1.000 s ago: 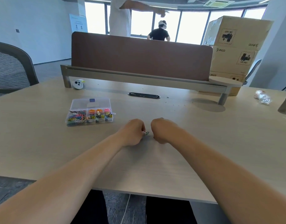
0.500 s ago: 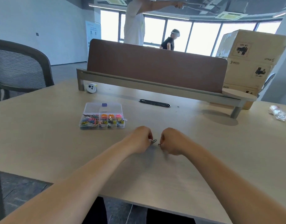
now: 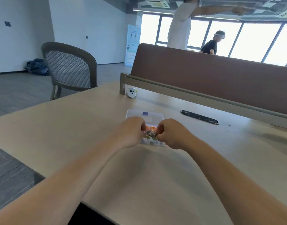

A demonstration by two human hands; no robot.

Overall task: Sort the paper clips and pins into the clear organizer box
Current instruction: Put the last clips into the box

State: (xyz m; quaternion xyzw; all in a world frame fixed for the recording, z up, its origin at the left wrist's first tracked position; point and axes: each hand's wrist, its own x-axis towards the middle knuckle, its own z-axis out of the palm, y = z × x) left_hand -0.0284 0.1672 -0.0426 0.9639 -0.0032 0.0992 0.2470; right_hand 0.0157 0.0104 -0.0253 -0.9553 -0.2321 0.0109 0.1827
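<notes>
The clear organizer box (image 3: 153, 116) lies on the tan table (image 3: 74, 127), its lid open toward the far side. Both my hands hover over its near compartments and hide most of them. My left hand (image 3: 131, 132) has its fingers curled over the box's left part and seems to pinch a small metal clip, though the frame is blurred. My right hand (image 3: 170, 133) pinches a small dark metal clip (image 3: 156, 135) above the middle compartments. Between the hands I see orange pin heads (image 3: 151, 127) and a heap of small clips (image 3: 149, 133) inside the box.
A white round device (image 3: 131, 93) sits near the brown desk divider (image 3: 204, 75). A black cable slot (image 3: 199, 117) lies right of the box. A mesh chair (image 3: 69, 69) stands at the table's left corner. Two people stand beyond the divider.
Both hands, each pinching a small clip, moved left and forward from the bare tabletop to over the organizer box. The view swung left.
</notes>
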